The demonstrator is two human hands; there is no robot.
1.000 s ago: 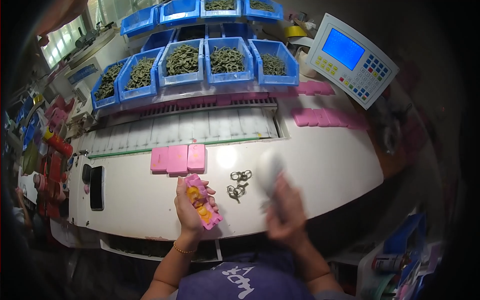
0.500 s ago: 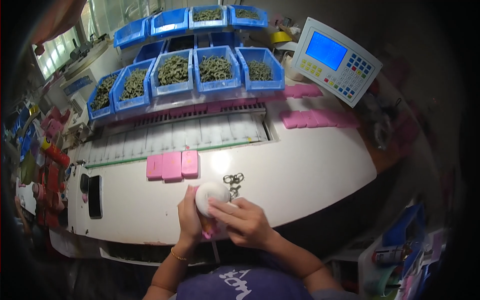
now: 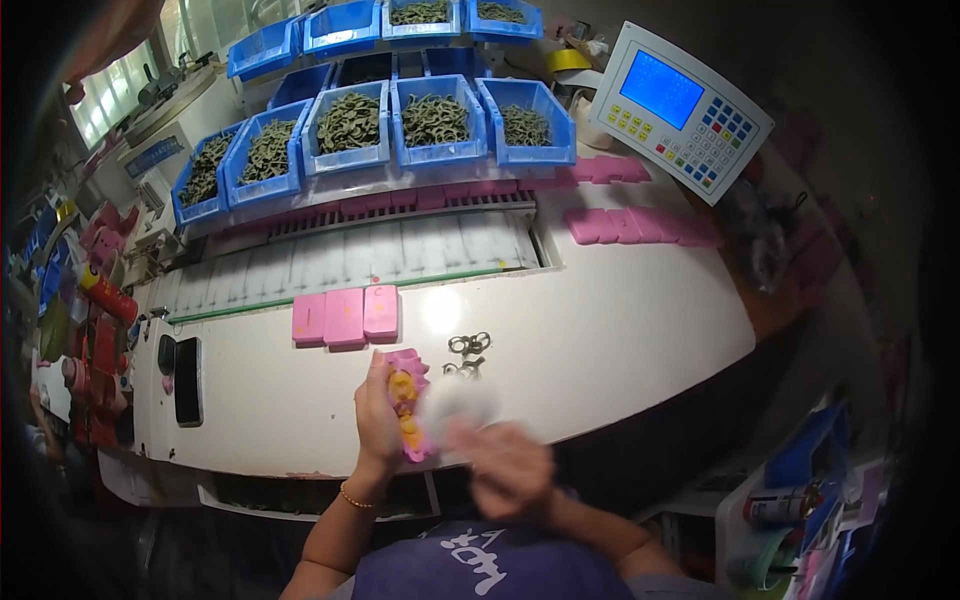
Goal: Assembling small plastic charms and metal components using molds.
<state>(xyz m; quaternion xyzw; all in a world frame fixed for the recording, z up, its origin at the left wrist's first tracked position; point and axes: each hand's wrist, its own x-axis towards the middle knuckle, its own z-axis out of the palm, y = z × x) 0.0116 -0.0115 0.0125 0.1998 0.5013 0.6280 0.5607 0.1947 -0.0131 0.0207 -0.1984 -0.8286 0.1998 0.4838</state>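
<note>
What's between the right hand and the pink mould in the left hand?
In the head view, a blurred, round white object, held by the right hand.

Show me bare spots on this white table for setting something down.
Widest: the tabletop right of the dark rings, below the row of pink slabs. Another: between the phone and the left hand, below the three pink blocks. Crowded: the middle, with the pink mold, blurred white object and right hand near the rings.
</note>
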